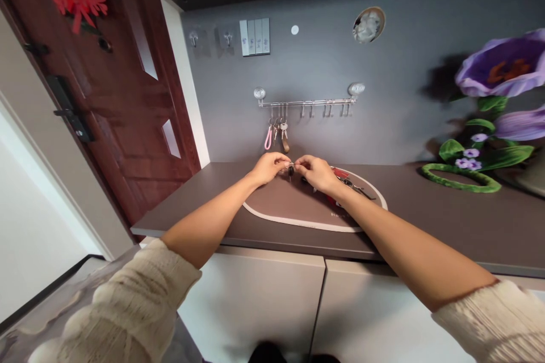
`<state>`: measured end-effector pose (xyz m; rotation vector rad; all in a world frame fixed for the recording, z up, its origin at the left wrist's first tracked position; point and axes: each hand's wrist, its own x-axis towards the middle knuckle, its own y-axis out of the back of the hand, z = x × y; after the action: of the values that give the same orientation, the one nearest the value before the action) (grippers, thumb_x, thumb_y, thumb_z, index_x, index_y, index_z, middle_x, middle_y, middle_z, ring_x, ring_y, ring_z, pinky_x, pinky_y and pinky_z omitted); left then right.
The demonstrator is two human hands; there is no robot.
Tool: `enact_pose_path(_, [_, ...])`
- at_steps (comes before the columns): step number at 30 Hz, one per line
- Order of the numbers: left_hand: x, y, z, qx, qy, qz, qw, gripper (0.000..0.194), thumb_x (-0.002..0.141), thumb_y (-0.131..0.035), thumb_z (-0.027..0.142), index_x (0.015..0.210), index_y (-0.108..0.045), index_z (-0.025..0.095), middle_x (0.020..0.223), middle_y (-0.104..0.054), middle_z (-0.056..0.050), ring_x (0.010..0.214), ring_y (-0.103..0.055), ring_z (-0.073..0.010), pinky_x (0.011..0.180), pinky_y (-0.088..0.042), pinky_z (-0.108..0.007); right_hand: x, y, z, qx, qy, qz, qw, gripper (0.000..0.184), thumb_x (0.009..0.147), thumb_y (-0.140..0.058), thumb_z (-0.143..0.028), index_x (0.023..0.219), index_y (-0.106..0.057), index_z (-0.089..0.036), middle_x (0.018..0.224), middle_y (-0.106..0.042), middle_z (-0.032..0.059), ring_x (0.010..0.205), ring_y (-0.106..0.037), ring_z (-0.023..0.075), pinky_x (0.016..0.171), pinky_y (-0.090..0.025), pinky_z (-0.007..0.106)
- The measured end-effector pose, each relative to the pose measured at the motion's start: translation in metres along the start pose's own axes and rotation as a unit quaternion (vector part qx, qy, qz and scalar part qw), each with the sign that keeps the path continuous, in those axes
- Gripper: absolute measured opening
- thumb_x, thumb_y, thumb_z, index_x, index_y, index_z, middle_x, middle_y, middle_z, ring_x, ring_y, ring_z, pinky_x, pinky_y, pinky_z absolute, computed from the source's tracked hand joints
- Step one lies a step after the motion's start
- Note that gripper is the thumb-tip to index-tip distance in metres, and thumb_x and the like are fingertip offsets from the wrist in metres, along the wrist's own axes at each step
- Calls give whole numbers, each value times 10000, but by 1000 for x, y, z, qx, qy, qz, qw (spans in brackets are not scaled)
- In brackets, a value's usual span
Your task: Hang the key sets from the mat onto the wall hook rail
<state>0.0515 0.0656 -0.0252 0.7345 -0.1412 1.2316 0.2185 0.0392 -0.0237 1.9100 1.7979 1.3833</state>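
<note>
Over the mat's back part, my left hand point(271, 168) and my right hand point(315, 172) meet fingertip to fingertip. Both pinch a small key ring, of which little shows between the fingers. A dark-headed key point(290, 172) dangles from it. Below lies a brown mat with a pale border point(281, 212). Partly behind my right hand and forearm, a heap of keys and red items point(340, 173) rests on the mat; much of it is hidden.
A clear hook rail point(306, 103) is fixed to the grey wall, with several keys point(284, 129) and a pink strap point(268, 138) hanging at its left. Purple artificial flowers point(502, 68) stand on the counter point(409, 204) at right. A brown door point(140, 125) is at left.
</note>
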Motion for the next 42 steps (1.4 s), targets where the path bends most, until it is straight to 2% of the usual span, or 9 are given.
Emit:
enact_pose_path(4, [0, -6, 2, -47, 11, 22, 999, 186, 713, -567, 230, 839, -610, 98, 673, -610, -24, 583, -513, -80, 597, -430, -222, -1, 1, -4, 39, 3, 6, 999, 154, 767, -512, -296, 826, -610, -193, 758, -640, 10, 646, -531, 110, 648, -385, 220])
enact_pose_path(9, [0, -9, 3, -51, 3, 39, 998, 198, 708, -571, 227, 867, -594, 111, 723, -616, -28, 618, -530, -86, 617, -433, -225, 0, 0, -4, 72, -14, 17, 997, 156, 741, -524, -311, 760, -599, -176, 684, -612, 1, 606, -508, 103, 612, -389, 216])
enact_pose_path(20, [-2, -13, 5, 1, -38, 72, 997, 169, 732, -540, 236, 849, -607, 134, 762, -631, -36, 672, -554, -112, 648, -432, -236, -1, 0, 0, 129, 5, -1, 992, 124, 725, -516, -294, 695, -543, -177, 606, -533, -27, 542, -439, 89, 554, -371, 210])
enact_pose_path(27, [-2, -13, 3, 71, -105, 136, 983, 197, 796, -454, 289, 847, -584, 150, 854, -614, -55, 759, -550, -129, 717, -424, -255, 5, 1, 3, 172, 9, 36, 984, 108, 703, -519, -270, 679, -535, -167, 641, -538, -23, 610, -478, 101, 646, -388, 232])
enact_pose_path(34, [3, -12, -5, 168, -105, 171, 965, 179, 805, -416, 256, 761, -558, 158, 752, -578, -30, 683, -509, -121, 667, -396, -250, 31, 13, -6, 273, -24, 105, 956, 127, 682, -535, -284, 668, -520, -158, 641, -522, -24, 631, -474, 91, 684, -396, 231])
enact_pose_path(37, [4, -13, -6, 189, -96, 178, 961, 174, 805, -414, 250, 751, -555, 163, 738, -569, -19, 662, -501, -111, 652, -391, -237, 50, 19, -17, 323, -39, 108, 939, 112, 682, -544, -253, 653, -500, -154, 611, -493, -30, 604, -462, 79, 661, -408, 229])
enact_pose_path(42, [2, -13, -3, 220, -97, 174, 955, 179, 812, -407, 246, 742, -550, 166, 748, -574, -21, 677, -505, -113, 667, -388, -240, 79, 22, -38, 405, -109, 113, 901, 72, 738, -493, -190, 681, -454, -171, 620, -494, -39, 583, -498, 69, 642, -449, 247])
